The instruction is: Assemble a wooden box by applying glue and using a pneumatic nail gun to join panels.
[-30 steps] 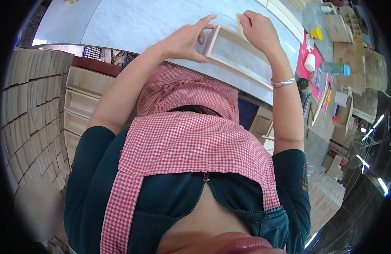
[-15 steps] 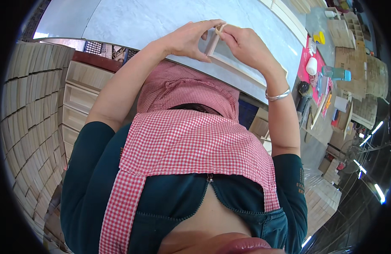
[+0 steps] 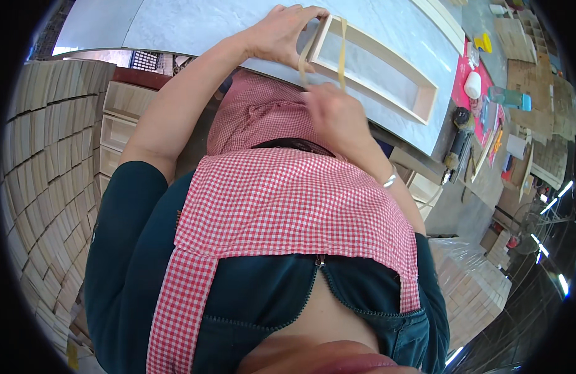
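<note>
A narrow rectangular wooden frame (image 3: pixel 376 93) of pale wood lies slantwise on the table. My left hand (image 3: pixel 282 36) is closed around its left end, with thumb and fingers at opposite corners. A thin tan band (image 3: pixel 342 59), which looks like a rubber band, crosses the frame near that end, and a second strand passes close to my left thumb. Both strands stretch down toward my right hand (image 3: pixel 338 115), closed at the table's near edge and blurred by motion. Its fingertips are not clear.
The pale marbled tabletop (image 3: pixel 194 28) extends to the left. Long wooden strips (image 3: pixel 439 22) lie beyond the frame. At right, a side bench holds a teal-capped bottle (image 3: pixel 509 98) and a white container (image 3: pixel 472 85). Stacked wood (image 3: pixel 57 168) and wooden boxes (image 3: pixel 127 101) stand at left.
My right hand has moved from the frame's left end down toward me, stretching the band. The frame now shows farther up and right in view. My left hand stays at its left end.
</note>
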The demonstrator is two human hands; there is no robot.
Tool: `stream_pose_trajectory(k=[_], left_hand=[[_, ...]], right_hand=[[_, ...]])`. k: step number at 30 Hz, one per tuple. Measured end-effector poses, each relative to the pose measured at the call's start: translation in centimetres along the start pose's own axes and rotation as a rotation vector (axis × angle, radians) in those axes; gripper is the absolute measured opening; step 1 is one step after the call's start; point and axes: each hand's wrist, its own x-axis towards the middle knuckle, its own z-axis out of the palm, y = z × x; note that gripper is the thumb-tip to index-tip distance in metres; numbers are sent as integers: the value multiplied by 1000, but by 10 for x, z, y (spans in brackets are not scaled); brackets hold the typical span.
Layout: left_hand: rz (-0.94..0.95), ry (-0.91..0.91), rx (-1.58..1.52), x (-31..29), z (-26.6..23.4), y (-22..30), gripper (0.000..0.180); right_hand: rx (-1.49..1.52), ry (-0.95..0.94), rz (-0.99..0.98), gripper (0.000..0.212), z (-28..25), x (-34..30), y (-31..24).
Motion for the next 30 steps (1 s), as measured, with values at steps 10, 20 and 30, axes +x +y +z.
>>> stream_pose_trajectory(k=[10,20,30], left_hand=[[-75,-69,-127,-2,-8,-2,110],[9,-18,-82,-7,3,-11,106],[-255,70,-569,-26,-4,7,57]], right_hand=[[-153,301,488,37,-103,-119,144],[54,189,298,54,-90,-84,216],[246,254,348,51,-83,-87,194]])
